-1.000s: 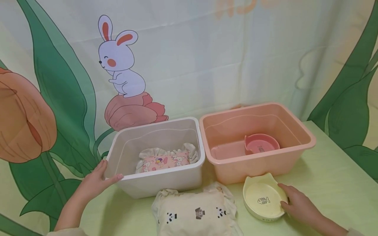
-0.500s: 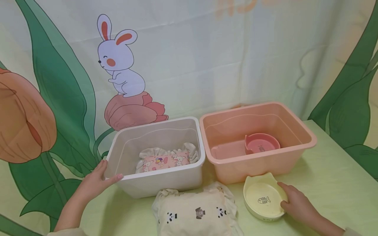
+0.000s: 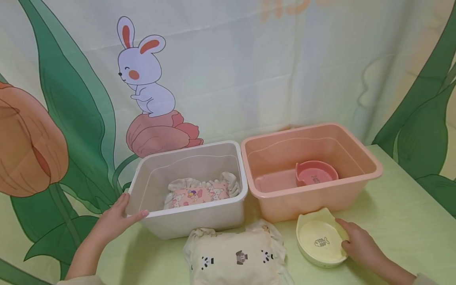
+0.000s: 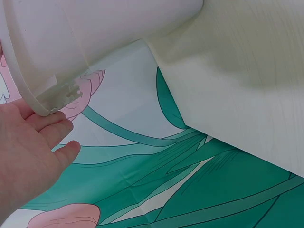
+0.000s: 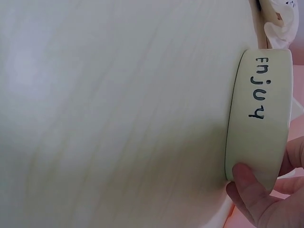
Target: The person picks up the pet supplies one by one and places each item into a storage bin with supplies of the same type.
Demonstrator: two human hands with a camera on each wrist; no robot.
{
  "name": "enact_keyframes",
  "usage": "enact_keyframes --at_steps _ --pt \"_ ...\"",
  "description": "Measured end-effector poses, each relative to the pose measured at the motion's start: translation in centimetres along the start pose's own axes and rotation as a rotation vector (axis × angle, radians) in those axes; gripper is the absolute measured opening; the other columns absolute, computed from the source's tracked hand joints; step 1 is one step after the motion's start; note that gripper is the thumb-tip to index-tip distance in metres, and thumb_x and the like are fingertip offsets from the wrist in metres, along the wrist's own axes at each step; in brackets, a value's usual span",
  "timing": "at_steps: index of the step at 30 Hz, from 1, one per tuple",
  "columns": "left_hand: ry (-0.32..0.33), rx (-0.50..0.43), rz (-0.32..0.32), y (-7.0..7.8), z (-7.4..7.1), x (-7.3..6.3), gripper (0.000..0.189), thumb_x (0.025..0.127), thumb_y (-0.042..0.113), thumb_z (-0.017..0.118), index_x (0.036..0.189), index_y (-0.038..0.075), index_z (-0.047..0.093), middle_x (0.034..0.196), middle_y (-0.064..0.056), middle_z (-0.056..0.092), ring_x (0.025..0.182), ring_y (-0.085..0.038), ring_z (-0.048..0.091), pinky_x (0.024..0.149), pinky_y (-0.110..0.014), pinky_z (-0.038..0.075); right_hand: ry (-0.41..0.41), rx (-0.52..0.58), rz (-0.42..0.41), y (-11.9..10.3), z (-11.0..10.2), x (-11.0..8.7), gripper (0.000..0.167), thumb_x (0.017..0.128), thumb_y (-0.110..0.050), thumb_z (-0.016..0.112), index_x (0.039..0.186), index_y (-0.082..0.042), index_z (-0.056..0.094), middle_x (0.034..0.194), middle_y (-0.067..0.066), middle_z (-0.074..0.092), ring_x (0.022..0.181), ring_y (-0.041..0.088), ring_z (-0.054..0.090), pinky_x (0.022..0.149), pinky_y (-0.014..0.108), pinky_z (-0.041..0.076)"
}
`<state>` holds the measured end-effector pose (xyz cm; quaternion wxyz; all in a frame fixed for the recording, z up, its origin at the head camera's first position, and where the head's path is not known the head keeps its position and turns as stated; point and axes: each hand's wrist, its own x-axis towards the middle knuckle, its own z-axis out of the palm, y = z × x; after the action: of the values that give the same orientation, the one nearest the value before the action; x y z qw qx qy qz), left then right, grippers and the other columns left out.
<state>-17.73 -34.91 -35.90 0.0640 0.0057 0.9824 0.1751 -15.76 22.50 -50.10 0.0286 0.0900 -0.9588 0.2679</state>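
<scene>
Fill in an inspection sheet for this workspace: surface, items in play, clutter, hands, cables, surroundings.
Surface: pale green tabletop.
Items: yellow bowl; cream pillow in front of the white bin; pink pillow inside that bin; pink bowl inside the pink bin.
Clutter: nothing seen.
Hands: left hand rests on the white bin's rim; right hand pinches the yellow bowl's edge.
Cables: nothing seen.
Surroundings: printed backdrop with a rabbit and tulips.

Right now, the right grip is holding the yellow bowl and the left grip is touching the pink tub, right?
Not quite: the left grip touches the white tub, as the head view shows. The right grip is holding the yellow bowl.
</scene>
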Motion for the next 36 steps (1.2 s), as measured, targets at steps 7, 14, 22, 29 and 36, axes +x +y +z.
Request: enact_keyframes --at_steps 7,14,22,29,36 --pt "0.022 -0.011 0.002 -0.44 0.29 0.10 0.096 0.081 0.058 0.047 0.138 -0.008 0.008 0.142 -0.032 0.010 0.121 -0.053 0.025 0.089 -0.065 0.027 0.020 0.001 -0.018 0.01 -0.25 -0.05 0.056 0.061 0.011 0.055 0.117 0.014 0.047 0.104 0.031 0.057 0.094 0.040 0.056 0.074 0.049 0.046" --pt "-0.004 -0.002 -0.004 -0.08 0.05 -0.03 0.095 0.083 0.057 0.046 0.139 -0.008 0.005 0.142 -0.032 0.008 0.122 -0.053 0.024 0.090 -0.064 0.027 0.021 0.001 -0.013 0.15 -0.37 -0.03 0.056 0.062 0.011 0.052 0.117 0.013 0.048 0.107 0.032 0.056 0.085 0.029 0.057 0.067 0.042 0.047" --pt "-0.014 0.005 -0.011 -0.01 0.07 -0.17 0.094 0.083 0.056 0.046 0.139 -0.008 0.004 0.141 -0.033 0.008 0.121 -0.053 0.024 0.089 -0.064 0.028 0.006 0.014 0.001 0.48 -0.53 0.08 0.057 0.062 0.011 0.052 0.119 0.009 0.050 0.107 0.029 0.057 0.071 0.022 0.051 0.056 0.028 0.040" --pt "-0.009 0.006 -0.008 0.01 0.01 -0.09 0.094 0.083 0.056 0.046 0.139 -0.008 0.005 0.142 -0.033 0.008 0.121 -0.053 0.024 0.089 -0.065 0.028 -0.005 0.024 0.014 0.89 -0.47 0.18 0.055 0.064 0.011 0.051 0.119 0.006 0.050 0.103 0.026 0.059 0.063 0.018 0.047 0.049 0.021 0.032" --pt "-0.011 0.003 -0.013 0.14 -0.08 -0.05 0.095 0.083 0.057 0.046 0.139 -0.007 0.005 0.142 -0.031 0.008 0.121 -0.053 0.024 0.088 -0.065 0.028 -0.015 0.031 0.020 0.90 -0.51 0.17 0.057 0.064 0.011 0.051 0.120 0.006 0.050 0.103 0.026 0.059 0.065 0.019 0.048 0.050 0.021 0.033"
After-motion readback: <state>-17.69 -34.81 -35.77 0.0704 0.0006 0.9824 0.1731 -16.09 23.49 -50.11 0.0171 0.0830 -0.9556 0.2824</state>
